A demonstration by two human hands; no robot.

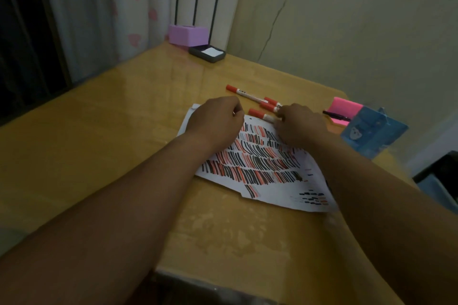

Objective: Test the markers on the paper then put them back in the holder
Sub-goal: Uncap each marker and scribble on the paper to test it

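A white paper (280,188) covered in red and black test strokes lies on the wooden table (124,146). Several red-capped markers lie just beyond its far edge; the farthest red marker (244,93) lies apart from the others. My left hand (215,119) rests on the paper's far left corner with its fingers curled under. My right hand (300,124) grips the white barrel of the nearest red-capped marker (257,114), whose cap points left. The blue holder (371,131) stands to the right of my right hand.
A pink sticky-note pad (344,106) with a black pen (334,115) on it sits behind the holder. A purple box (188,34) and a dark tray holding white paper (207,53) stand at the table's far corner by the wall. The table's right edge lies just past the holder.
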